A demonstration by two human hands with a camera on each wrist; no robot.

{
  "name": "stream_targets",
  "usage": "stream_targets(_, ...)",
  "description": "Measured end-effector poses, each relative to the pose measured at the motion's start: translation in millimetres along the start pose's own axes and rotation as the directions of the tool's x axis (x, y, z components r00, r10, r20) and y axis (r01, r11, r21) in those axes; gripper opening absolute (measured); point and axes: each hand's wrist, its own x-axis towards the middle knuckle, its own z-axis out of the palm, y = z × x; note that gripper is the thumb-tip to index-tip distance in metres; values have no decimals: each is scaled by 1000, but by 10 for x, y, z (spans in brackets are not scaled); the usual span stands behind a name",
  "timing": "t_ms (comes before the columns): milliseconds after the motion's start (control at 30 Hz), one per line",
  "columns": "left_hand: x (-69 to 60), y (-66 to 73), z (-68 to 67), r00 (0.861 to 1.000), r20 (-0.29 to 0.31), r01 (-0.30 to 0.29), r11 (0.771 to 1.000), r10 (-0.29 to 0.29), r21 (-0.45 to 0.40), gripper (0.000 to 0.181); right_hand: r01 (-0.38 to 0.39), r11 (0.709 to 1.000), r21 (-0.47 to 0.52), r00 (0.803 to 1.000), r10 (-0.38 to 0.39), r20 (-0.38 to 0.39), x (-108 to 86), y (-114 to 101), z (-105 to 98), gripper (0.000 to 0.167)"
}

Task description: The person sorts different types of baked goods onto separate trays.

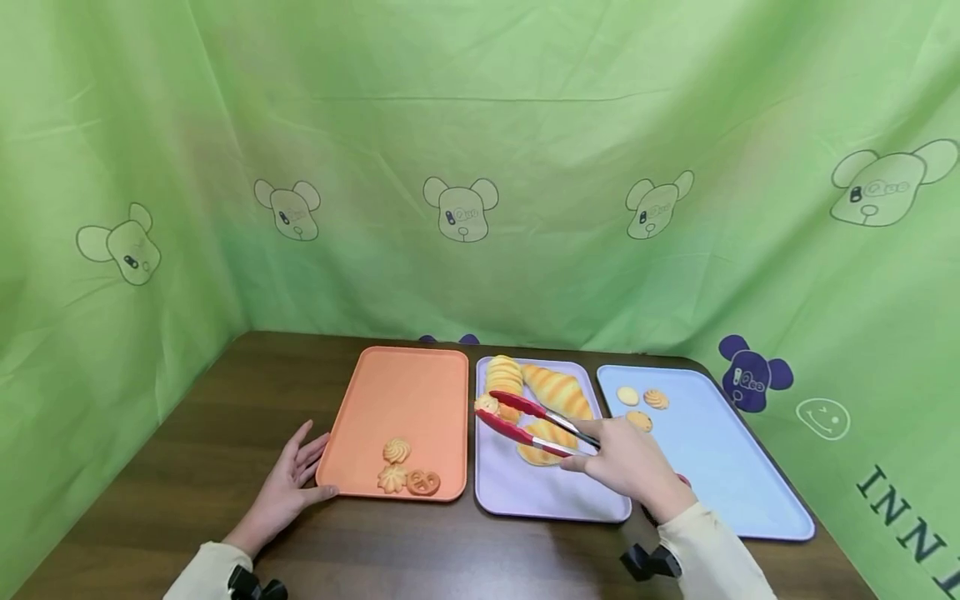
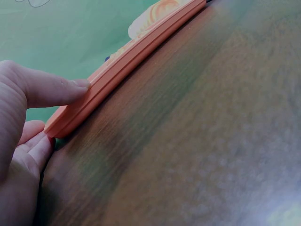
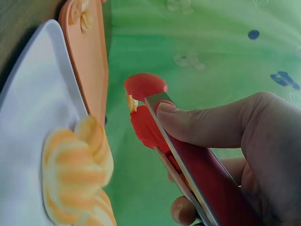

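Red-tipped tongs [image 1: 517, 427] are held in my right hand [image 1: 626, 462], its thumb on one arm of them. Between their tips is a small pale cookie [image 1: 486, 404], above the left edge of the lavender tray [image 1: 502, 487]. On that tray lie several striped bread pieces, including a long one [image 1: 558, 390] and a ridged roll [image 1: 504, 375]. My left hand [image 1: 285, 483] touches the near left corner of the orange tray [image 1: 408, 392], fingers along its side and thumb at the front rim. A swirl cookie [image 1: 397, 451], a flower-shaped cookie [image 1: 392, 478] and a pretzel [image 1: 423, 482] sit on it.
To the right stands a blue tray [image 1: 720, 475] with a plain round cookie [image 1: 627, 396], a swirl cookie [image 1: 656, 399] and another cookie [image 1: 639, 420]. The trays lie side by side on a dark wooden table [image 1: 225, 417]. Green printed cloth [image 1: 375, 275] surrounds the table.
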Motion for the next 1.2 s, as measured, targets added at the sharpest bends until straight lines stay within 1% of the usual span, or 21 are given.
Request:
stream_targets(233,-10,-6,2,1000,0,1,1000,-1,-5,109,-73,997,-30,997,73,-2,-105,165,-113,67)
stream_targets(333,-16,-5,10,1000,-5,-7,1000,7,-4,108,-90,995,-41,996,90,-2,-145,243,-160,68)
stream_targets(533,-18,-3,14,1000,-8,-27,1000,27,-7,108,-120,992,-45,992,119,-27,-232,394,-227,69)
stream_targets(667,-9,3,8,1000,-1,-14,1000,14,-14,108,-148,988,-42,988,146,-49,-307,485,-261,72)
stream_targets(833,-5,3,12,1000,0,5,1000,-5,-8,108,-205,978,-38,978,203,-46,-406,610,-306,74)
stream_targets(900,-7,-1,14,1000,-1,4,1000,-4,-4,108,-227,973,-46,973,225,-45,-434,665,-325,75)
stream_targets(1200,-16,-24,9,998,-2,-66,998,66,-12,106,-274,958,-88,961,270,-57,-556,940,-388,78)
